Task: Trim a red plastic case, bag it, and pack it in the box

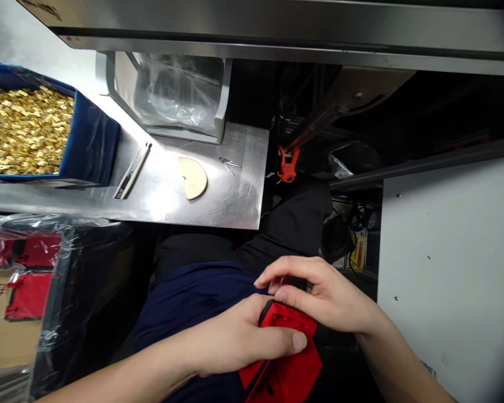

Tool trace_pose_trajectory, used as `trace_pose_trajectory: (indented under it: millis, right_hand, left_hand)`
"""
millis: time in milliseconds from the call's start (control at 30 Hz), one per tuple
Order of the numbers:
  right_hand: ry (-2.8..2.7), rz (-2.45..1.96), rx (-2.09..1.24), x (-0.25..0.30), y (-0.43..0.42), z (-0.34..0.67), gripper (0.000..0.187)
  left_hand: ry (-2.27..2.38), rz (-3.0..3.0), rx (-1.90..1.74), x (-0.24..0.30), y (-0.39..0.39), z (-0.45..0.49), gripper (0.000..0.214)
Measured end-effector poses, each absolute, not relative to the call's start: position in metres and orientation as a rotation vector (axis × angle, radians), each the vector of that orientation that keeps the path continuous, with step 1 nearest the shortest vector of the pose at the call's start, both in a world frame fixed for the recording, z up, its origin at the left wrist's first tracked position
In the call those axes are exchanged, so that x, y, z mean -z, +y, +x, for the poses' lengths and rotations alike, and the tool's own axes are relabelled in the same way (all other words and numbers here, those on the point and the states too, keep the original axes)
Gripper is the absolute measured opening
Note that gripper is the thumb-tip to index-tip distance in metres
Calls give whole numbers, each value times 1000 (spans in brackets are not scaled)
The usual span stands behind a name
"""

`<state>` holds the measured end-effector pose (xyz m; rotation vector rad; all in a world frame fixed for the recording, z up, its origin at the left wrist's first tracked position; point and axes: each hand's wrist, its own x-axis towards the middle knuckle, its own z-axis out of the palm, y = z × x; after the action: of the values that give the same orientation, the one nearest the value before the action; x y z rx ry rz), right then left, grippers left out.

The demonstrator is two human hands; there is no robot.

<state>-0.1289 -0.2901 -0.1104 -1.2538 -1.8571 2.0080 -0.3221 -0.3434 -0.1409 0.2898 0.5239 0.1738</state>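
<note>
At the bottom of the head view, my left hand [252,336] is closed round a red plastic part [294,375] with a black edge. Its thumb lies across the part's upper face. My right hand [319,294] is at the part's top end, with bent fingers and the thumb tip drawn close together. Whatever may be between those fingertips is hidden. Both hands are above my lap, in front of a dark blue garment [193,296].
A metal bench [235,196] bears a blue bin [94,140] of gold-coloured pieces, a utility knife [133,170], a tan half-disc [194,178], thin metal bits [229,163] and a grey bin [185,136]. Red parts [29,296] lie in a lined crate at left. A white panel [453,252] stands right.
</note>
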Motion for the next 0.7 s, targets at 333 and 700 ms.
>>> trace_pose_trajectory:
  millis: [333,700]
  right_hand:
    - [-1744,-1571,-1464,129,-319,-113,11]
    - [-2085,-1657,-789,216,-198,-208,19]
  left_hand:
    - [546,90,-311,149,-353,-329,37]
    - [585,247,-542,157,-364,-369,79]
